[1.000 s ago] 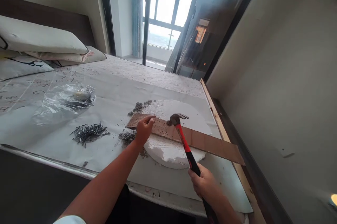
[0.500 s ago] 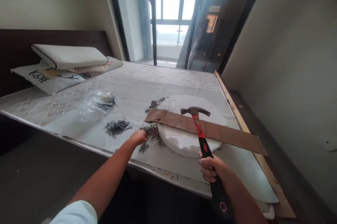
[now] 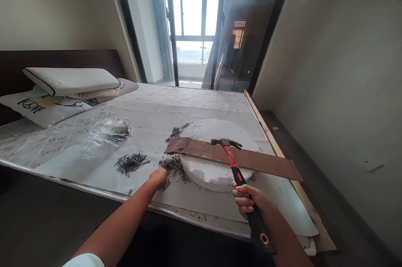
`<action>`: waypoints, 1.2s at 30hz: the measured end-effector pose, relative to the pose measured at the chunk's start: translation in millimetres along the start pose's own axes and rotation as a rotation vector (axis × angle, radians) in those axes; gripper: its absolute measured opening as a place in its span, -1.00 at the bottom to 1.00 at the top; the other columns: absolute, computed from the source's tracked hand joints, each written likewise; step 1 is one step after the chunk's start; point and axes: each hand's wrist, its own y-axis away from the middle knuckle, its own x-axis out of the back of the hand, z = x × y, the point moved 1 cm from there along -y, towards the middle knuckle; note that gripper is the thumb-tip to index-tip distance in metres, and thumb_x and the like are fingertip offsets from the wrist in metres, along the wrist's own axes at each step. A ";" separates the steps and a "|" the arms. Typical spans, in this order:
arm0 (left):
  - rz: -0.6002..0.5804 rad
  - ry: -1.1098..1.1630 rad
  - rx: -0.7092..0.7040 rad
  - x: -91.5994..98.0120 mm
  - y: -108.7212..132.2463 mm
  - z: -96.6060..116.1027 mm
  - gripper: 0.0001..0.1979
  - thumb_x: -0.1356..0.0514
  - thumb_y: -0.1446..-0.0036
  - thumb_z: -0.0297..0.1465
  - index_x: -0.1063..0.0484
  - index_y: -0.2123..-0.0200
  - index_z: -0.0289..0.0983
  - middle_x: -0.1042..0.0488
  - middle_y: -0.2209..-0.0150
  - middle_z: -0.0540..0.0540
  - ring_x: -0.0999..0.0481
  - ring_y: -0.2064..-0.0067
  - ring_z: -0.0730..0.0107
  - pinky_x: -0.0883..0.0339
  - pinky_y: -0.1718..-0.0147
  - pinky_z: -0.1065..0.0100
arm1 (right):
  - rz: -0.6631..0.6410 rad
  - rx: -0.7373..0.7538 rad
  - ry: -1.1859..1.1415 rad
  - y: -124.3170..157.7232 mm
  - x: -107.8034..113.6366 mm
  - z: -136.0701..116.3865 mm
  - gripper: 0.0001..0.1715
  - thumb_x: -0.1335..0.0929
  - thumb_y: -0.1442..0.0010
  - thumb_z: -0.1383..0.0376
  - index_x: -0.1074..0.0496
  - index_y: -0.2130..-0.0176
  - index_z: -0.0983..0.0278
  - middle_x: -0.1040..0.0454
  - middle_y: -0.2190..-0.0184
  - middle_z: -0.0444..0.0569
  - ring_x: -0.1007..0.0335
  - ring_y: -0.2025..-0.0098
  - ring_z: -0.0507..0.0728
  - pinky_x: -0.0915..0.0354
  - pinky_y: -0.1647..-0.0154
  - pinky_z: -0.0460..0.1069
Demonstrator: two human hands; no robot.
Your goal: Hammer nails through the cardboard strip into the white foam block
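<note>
Head view: your right hand [image 3: 251,202] is wrapped around the black grip of the hammer [image 3: 234,162], and the hammer head rests on the brown perforated strip [image 3: 232,159] that lies across the white foam disc [image 3: 216,173]. Take that disc as the landmark. Your left hand [image 3: 158,176] sits just off the disc's near-left edge, fingers curled down at a few loose nails [image 3: 166,184] beside a grey rubble heap [image 3: 171,163]; whether it already grips one I cannot tell. Best practice as I judge it: pinch a single nail by the shank, stand it upright in a hole of the strip over the disc, keep fingertips low and away from the hammer face, and start with light taps. The bigger nail pile [image 3: 131,162] lies further left of the disc, well apart. Only container visible: a clear plastic bag [image 3: 106,133], left and beyond the disc; it holds some dark bits, probably more nails, but they are too blurred to confirm. Everything sits on the covered mattress [image 3: 63,145].
</note>
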 end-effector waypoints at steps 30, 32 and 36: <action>0.264 0.642 -0.410 13.1 -59.1 175.1 -0.65 -0.15 0.01 -0.12 -0.48 0.59 -0.27 -0.49 0.48 -0.12 -0.45 0.39 0.32 -0.29 0.44 0.38 | 0.367 0.189 0.544 10.8 -22.5 -3.0 -0.68 -0.35 0.15 0.23 -0.13 0.40 0.21 -0.01 0.72 -0.40 0.11 0.74 -0.14 0.08 0.73 -0.17; 0.260 0.603 -0.390 10.1 -62.0 173.6 -0.65 -0.12 -0.02 -0.14 -0.48 0.58 -0.26 -0.50 0.49 -0.12 -0.46 0.39 0.31 -0.27 0.45 0.38 | 0.398 0.192 0.557 10.6 -20.5 -2.6 -0.69 -0.34 0.15 0.23 -0.13 0.39 0.21 -0.01 0.73 -0.40 0.12 0.74 -0.13 0.06 0.74 -0.17; 0.264 0.546 -0.374 3.4 -66.1 173.5 -0.69 -0.11 -0.03 -0.18 -0.50 0.55 -0.26 -0.52 0.48 -0.11 -0.47 0.37 0.31 -0.25 0.45 0.40 | 0.446 0.241 0.679 10.1 -14.6 -1.7 -0.71 -0.31 0.15 0.23 -0.11 0.39 0.20 0.02 0.77 -0.42 0.14 0.75 -0.10 0.00 0.76 -0.14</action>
